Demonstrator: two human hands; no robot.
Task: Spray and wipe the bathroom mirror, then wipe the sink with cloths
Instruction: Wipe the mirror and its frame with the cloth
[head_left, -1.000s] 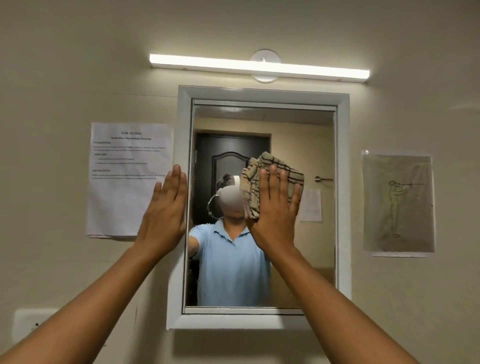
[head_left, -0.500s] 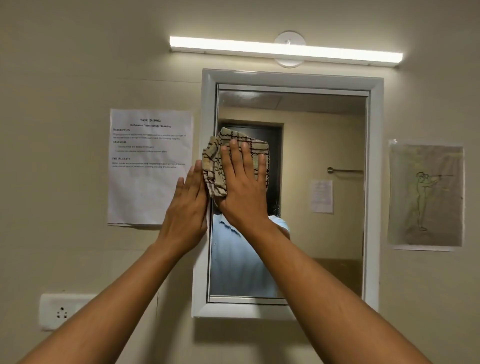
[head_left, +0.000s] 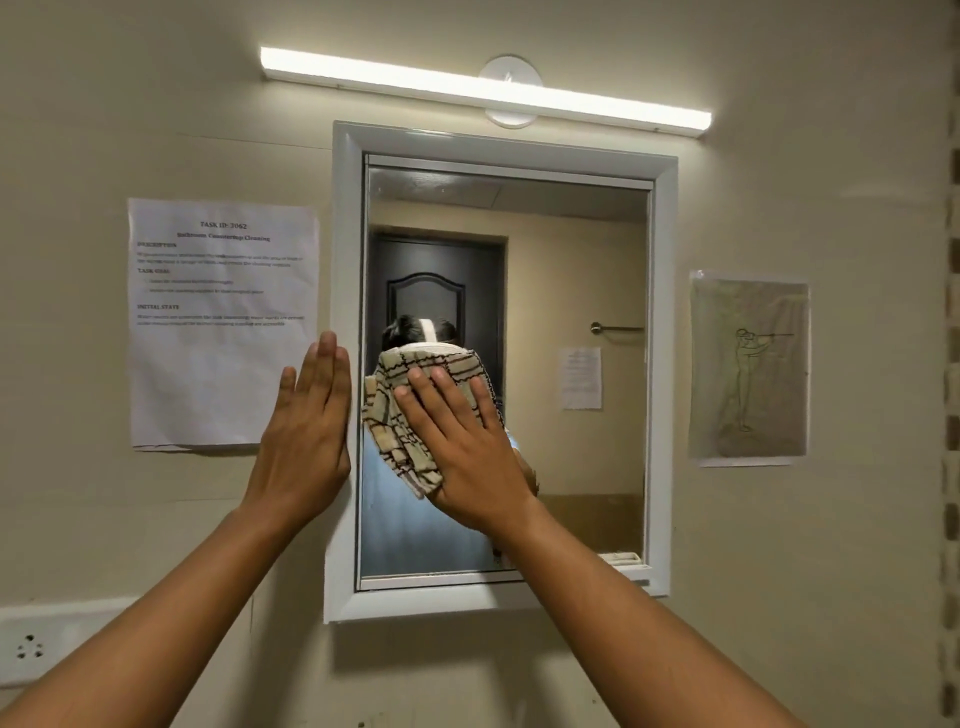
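Cloth (head_left: 415, 415) under flat R hand (head_left: 467, 452) on mirror (head_left: 571, 260), long axis upright, tilted left

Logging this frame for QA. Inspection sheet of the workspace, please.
Surface: mirror in a white frame, upright on the wall.
Job's things: checked cloth flat against the glass, left of centre; no spray bottle or sink seen.
Clutter: nothing seen.
Grips: right hand presses the cloth with straight fingers; left hand flat on the wall at the frame's left edge.
Cables: nothing seen.
Surroundings: printed sheet, drawing, tube light, socket.
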